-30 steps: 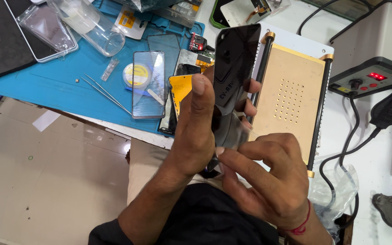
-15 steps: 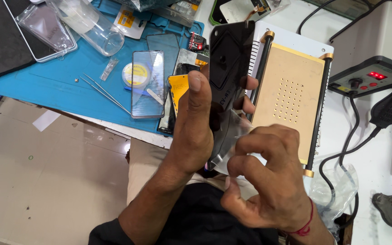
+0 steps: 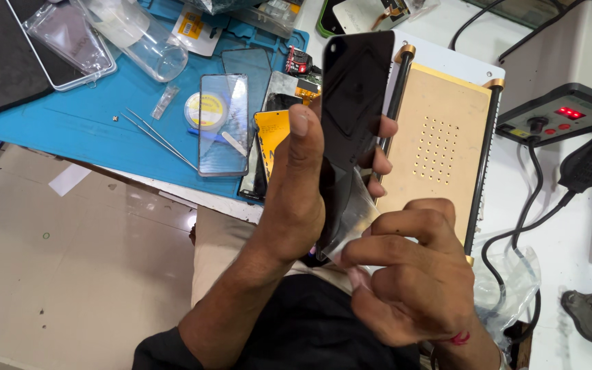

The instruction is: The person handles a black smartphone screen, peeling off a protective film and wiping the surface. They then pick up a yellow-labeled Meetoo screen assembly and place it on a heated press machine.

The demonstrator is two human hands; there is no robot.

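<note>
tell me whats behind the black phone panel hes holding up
Behind the black panel shows the tan perforated heating plate with its black side rod. The left hand grips the panel; the plate's left part is covered.

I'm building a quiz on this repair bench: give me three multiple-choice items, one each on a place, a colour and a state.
1. Where do the tweezers lie?
A on the blue mat
B on the tan plate
C in the right hand

2. What colour is the mat?
A red
B blue
C green

3. How is the black panel held?
A flat on the mat
B upright in the left hand
C inside a bag

Answers: 1 A, they rest on the mat. 2 B, it is plainly blue. 3 B, the left hand grips it while the right hand pinches clear film.
</note>
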